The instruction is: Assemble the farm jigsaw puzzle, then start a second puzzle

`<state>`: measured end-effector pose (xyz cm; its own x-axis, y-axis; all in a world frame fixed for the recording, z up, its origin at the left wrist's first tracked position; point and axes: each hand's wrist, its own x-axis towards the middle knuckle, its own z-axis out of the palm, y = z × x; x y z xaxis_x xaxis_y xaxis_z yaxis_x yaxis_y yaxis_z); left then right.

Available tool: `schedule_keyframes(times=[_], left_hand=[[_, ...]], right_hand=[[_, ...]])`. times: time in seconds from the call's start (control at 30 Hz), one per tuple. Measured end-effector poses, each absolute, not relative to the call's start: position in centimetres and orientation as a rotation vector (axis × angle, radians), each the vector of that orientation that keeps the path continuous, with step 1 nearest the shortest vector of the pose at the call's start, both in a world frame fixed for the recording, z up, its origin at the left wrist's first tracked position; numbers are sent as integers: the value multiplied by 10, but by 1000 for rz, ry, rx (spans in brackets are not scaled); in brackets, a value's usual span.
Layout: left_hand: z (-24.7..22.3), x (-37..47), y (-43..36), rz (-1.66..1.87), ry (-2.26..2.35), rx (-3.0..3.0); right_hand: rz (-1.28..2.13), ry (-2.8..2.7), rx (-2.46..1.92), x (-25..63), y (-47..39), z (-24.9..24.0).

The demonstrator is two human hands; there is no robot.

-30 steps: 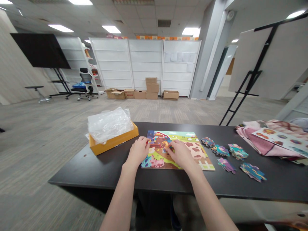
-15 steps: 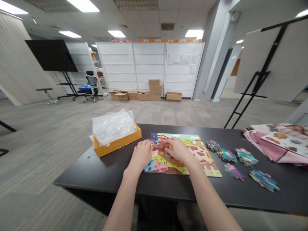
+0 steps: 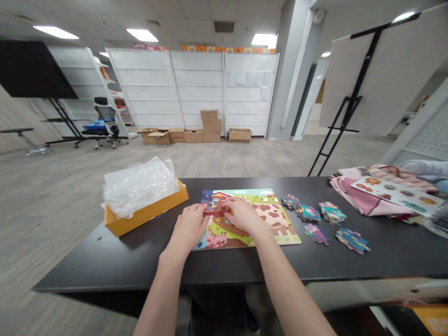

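Note:
A colourful farm jigsaw puzzle [image 3: 269,214], showing a spotted cow, a barn and a pink pig, lies flat on the black table. My left hand [image 3: 191,225] rests over its left edge, with finger and thumb closed at one end of a reddish puzzle piece [image 3: 214,213]. At the piece's other end, the curled fingers of my right hand [image 3: 241,215] grip it, covering part of the picture. The piece's outline is partly hidden by my fingers. Right of the puzzle lie several small stacks of loose puzzle pieces [image 3: 332,212], mostly blue, teal and purple.
A yellow box [image 3: 147,217] holding clear plastic wrapping [image 3: 140,186] stands at the table's left. Folded pink cloths [image 3: 353,193] with a printed sheet [image 3: 395,195] on top lie at the right. Beyond the black table [image 3: 133,261] are cardboard boxes [image 3: 212,126] and a whiteboard stand [image 3: 336,126].
The camera view has turned to the right, so the scene sits further left. My hands stay over the same part of the puzzle, and the reddish piece between them shows more clearly.

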<state>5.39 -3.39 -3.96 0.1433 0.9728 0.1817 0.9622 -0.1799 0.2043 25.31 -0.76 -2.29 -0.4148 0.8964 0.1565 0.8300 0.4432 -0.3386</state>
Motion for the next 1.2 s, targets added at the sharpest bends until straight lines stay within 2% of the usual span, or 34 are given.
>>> schedule_keyframes(times=[0.4,0.57,0.77,1.0,1.2], left_hand=[[-34,54,-37,420,1992,2355],[-30,48,-40,456,1995,2344],[-27,43,-36,531,1948,2356],[-22,45,-41,542,1941,2377],[-19,39,-43,529,1958,2359]], right_hand=[[350,-2329,-1516,272,-14,-23],[262,-2180,-1565,289,-27,2],[42,-1856,-1792,373,-60,30],[-142,-1445,-2308,504,-82,10],[-151,-1478,-2384,539,-69,2]])
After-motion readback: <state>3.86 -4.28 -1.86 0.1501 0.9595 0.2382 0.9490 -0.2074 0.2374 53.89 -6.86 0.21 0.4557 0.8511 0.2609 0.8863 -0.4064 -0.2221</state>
